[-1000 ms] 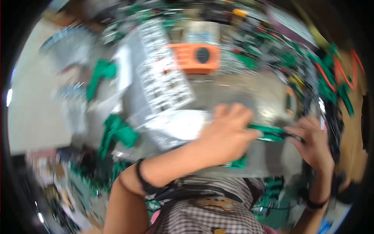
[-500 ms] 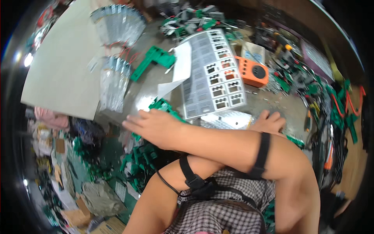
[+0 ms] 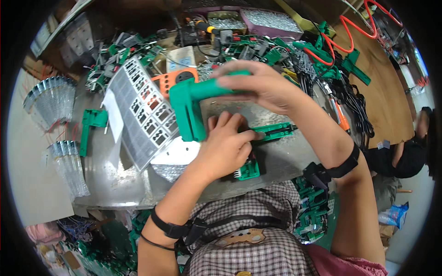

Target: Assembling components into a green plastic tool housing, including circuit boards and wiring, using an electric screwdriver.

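Observation:
In my right hand [image 3: 264, 85] is a green L-shaped plastic tool housing [image 3: 184, 108], lifted above the table; my fingers wrap round one of its arms, and motion blurs them slightly. My left hand [image 3: 225, 145] is closed over a second green housing half [image 3: 276, 132] that lies on the metal table. One arm of this lower half points right, with dark parts inside it. Its other end [image 3: 249, 171] shows below my fingers, beside a small white toothed piece. My left palm and fingers hide its middle.
Left of my hands lie a sheet of black-and-white labels [image 3: 142, 115], a clear bag [image 3: 170, 165] and another green housing [image 3: 87, 129]. An orange box [image 3: 177, 80] stands behind. Piled green and grey parts [image 3: 124, 50], screw trays [image 3: 271, 20] and an orange-handled screwdriver [image 3: 340, 115] line the table.
My view has swung right. My right arm, earlier crossed over my left, has come back with a green housing in hand. My left hand now grips the other half.

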`<state>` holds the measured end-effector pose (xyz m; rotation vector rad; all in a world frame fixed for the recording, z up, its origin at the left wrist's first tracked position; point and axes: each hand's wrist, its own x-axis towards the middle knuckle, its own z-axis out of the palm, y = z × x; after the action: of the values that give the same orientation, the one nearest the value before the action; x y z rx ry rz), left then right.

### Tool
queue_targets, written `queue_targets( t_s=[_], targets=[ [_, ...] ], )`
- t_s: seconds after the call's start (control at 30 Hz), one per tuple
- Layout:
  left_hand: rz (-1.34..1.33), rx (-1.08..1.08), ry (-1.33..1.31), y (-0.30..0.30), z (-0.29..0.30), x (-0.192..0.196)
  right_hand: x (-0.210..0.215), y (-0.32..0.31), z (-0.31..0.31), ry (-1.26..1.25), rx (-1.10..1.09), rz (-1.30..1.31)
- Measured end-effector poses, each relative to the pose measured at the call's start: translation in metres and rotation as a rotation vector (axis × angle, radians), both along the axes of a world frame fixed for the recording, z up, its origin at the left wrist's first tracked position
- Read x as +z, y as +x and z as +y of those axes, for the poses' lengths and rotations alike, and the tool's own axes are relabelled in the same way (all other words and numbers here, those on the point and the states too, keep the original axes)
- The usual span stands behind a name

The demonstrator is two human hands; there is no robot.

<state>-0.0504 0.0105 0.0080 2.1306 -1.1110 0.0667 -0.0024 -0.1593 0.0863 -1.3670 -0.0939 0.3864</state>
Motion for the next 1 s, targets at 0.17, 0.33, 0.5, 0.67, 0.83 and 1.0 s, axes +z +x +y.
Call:
queue_targets(
  t_s=[0.17, 0.33, 0.5, 0.67, 0.83, 1.0],
  targets=[
    [-0.013, 0.004, 0.034, 0.002, 0.0, 0.004, -0.027, -0.011, -0.075, -0.635, 0.081, -0.141],
    [-0.024, 0.009, 0.079, 0.002, -0.002, 0.008, -0.028, 0.013, -0.056, -0.799, 0.346, -0.117],
    [-0.044, 0.019, 0.09, 0.002, -0.005, 0.008, -0.035, 0.002, -0.031, -0.955, 0.234, -0.191],
    [-0.029, -0.005, 0.069, 0.003, -0.012, 0.009, -0.057, 0.004, -0.04, -1.129, 0.205, -0.337],
    [-0.037, 0.034, 0.11, 0.003, -0.001, 0.01, -0.02, -0.039, -0.093, -1.057, -0.214, -0.609],
    [0.015, 0.026, 0.055, 0.002, -0.005, 0.01, -0.004, -0.119, -0.114, -0.356, -0.25, -0.207]
  ],
)
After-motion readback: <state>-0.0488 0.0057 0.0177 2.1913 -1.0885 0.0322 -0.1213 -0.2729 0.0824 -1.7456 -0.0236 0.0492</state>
